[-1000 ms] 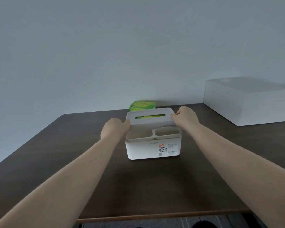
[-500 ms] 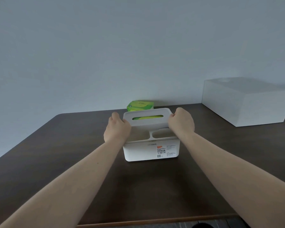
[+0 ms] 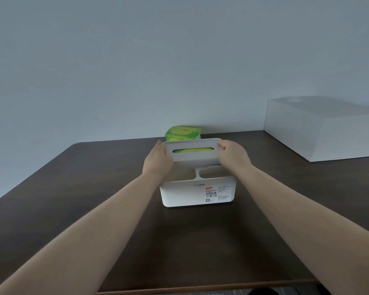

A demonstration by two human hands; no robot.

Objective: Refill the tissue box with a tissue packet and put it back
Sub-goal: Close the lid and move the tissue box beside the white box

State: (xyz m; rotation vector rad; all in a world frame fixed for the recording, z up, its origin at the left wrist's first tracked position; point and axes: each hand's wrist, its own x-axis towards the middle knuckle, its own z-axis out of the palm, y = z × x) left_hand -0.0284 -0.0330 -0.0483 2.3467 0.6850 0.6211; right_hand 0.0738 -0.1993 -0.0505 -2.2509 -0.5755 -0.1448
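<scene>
Head camera: a person's left hand (image 3: pixel 158 161) and right hand (image 3: pixel 232 157) each pinch one short end of the flat white plastic slotted lid (image 3: pixel 193 150), holding it tilted up above the white plastic tissue box (image 3: pixel 197 191), most likely so the rear compartment opens for refilling. Green shows through the lid's slot; whether that is a packet already inside the box or the one behind it cannot be told. Two round-cornered front compartments sit open just below the lid. The green plastic-wrapped tissue packet (image 3: pixel 183 133) lies just behind the box, near the wall. The box stands toward the far edge of the dark wooden table (image 3: pixel 73 199), with bare tabletop left of it and in front, while a large white rectangular container (image 3: pixel 324 128) sits well apart to its right.
</scene>
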